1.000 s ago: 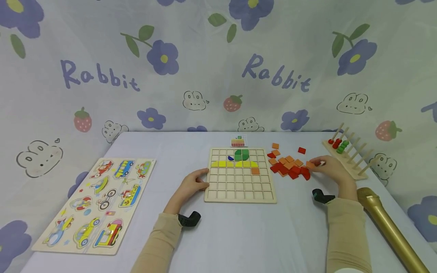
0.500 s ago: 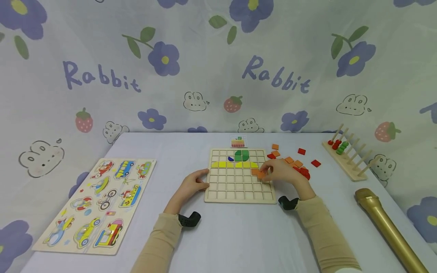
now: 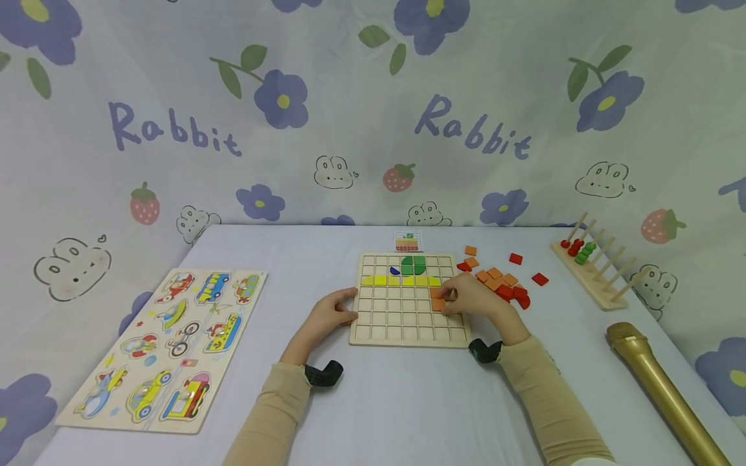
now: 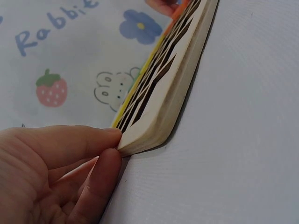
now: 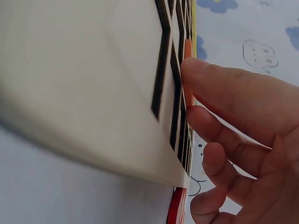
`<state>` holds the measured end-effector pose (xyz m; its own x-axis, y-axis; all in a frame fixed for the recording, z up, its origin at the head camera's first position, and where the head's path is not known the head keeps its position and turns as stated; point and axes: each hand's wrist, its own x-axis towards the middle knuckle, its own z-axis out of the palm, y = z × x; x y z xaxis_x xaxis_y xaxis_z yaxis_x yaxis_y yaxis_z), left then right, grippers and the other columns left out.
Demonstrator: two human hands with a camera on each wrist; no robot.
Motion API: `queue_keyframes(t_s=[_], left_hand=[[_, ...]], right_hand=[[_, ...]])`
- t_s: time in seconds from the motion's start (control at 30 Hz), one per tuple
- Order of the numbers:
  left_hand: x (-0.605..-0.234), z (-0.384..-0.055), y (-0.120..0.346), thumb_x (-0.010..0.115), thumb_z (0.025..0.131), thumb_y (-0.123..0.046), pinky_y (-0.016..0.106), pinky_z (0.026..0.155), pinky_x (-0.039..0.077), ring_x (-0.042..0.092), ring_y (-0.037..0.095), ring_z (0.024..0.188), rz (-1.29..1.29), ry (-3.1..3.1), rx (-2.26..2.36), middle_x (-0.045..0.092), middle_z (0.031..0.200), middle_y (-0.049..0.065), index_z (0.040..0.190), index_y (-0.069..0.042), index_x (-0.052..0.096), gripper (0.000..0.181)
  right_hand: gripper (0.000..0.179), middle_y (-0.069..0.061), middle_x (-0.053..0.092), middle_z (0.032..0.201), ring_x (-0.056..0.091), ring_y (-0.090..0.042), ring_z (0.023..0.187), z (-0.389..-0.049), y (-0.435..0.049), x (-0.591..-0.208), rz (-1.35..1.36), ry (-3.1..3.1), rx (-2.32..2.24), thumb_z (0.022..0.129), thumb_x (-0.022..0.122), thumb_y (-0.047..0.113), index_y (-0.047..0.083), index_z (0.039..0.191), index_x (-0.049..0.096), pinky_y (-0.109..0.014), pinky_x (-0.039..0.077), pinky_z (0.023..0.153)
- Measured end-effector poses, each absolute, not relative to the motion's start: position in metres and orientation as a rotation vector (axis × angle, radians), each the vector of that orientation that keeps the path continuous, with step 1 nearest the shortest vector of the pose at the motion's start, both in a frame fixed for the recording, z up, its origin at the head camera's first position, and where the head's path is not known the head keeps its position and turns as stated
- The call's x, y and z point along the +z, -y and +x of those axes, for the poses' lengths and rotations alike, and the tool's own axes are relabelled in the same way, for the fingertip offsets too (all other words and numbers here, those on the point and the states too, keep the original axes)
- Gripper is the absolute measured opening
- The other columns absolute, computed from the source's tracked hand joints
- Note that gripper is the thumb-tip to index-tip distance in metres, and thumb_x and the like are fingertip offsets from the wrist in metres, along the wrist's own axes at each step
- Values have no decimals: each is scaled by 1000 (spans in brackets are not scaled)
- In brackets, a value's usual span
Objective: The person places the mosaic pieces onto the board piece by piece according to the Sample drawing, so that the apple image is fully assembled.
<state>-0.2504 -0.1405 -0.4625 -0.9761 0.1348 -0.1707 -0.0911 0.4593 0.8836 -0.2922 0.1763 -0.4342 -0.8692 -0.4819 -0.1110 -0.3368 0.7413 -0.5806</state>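
Note:
A wooden grid board (image 3: 362,338) lies flat on the table, with yellow, green, blue and orange pieces in its upper cells. At its left edge rests my left hand (image 3: 327,312), thumb and forefinger spread apart; the left wrist view shows these fingertips (image 4: 110,135) against the board's side. Over the board's right part, my right hand (image 3: 474,296) pinches an orange square tile (image 3: 438,305) between thumb and forefinger. That tile sits at a cell just below another orange one, partly covered by the fingers. In the right wrist view the orange tile (image 5: 188,93) shows edge-on at the grid.
Loose orange and red tiles (image 3: 494,284) lie right of the board. Behind it stands a small pattern card (image 3: 408,242). A vehicle puzzle board (image 3: 157,362) is at left; a bead peg rack (image 3: 600,285) and a gold microphone (image 3: 664,382) are at right.
My right hand has moved left from the loose tiles onto the board, carrying an orange tile to the cell below the first orange one. A red tile now lies apart at right. The left hand stayed.

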Motion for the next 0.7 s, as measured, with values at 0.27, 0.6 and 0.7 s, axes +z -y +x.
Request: queue_keyframes(t_s=[0.27, 0.6, 0.7], left_hand=[[-463, -251, 141, 69, 80, -8, 26, 64, 46, 53, 15, 69, 56, -2490, 1536, 57, 78, 8, 134, -10, 50, 57], [-464, -252, 142, 69, 80, -8, 25, 63, 46, 54, 15, 69, 60, -2503, 1527, 57, 78, 8, 134, -10, 50, 57], [-465, -252, 142, 69, 80, -9, 26, 63, 45, 54, 15, 69, 52, -2507, 1521, 58, 78, 8, 134, -11, 50, 58]], right_hand=[[26, -4, 60, 87, 50, -18, 77, -292, -188, -425, -615, -2651, -897, 76, 74, 13, 6, 100, 68, -28, 44, 67], [27, -16, 61, 92, 53, -30, 83, -297, -255, -418, -217, -2983, -906, 84, 64, 12, -2, 107, 64, -36, 42, 67], [33, -24, 59, 102, 53, -38, 93, -298, -267, -425, -51, -3042, -828, 87, 60, 13, -5, 114, 60, -44, 43, 74]])
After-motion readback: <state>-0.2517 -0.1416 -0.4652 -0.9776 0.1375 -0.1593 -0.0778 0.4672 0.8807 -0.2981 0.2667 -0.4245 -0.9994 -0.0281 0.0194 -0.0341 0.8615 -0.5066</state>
